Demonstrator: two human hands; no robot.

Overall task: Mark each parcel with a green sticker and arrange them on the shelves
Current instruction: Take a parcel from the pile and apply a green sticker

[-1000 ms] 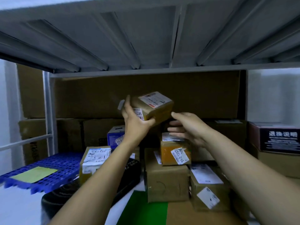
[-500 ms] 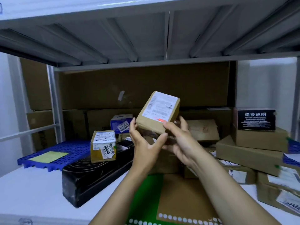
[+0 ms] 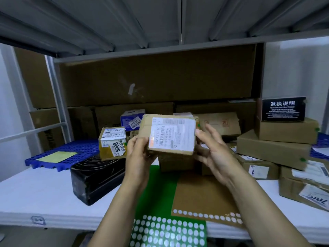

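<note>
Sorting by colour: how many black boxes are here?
2. One black box at front left, under the 6008 parcel; one white-lettered black box atop the cardboard stack at right. More may hide behind parcels.

Labelled brown parcel (image 3: 170, 135) aloft, tilted

On black box (image 3: 283, 109), top of right stack: white heading 退换说明; finer lines beneath, can't read them. On small brown box (image 3: 112, 143) atop black case (image 3: 96, 177): sticker with 6008, printed sideways. On blue box (image 3: 132, 118) behind: white sticker, top line 53-2-3210, second line unclear. On held parcel (image 3: 169, 134), the one I grip: white shipping label, barcodes, print too blurred. On bench (image 3: 35, 193) front edge: blue stamp, illegible. On far-right parcel (image 3: 302, 189): big dark characters, smeared.
</note>
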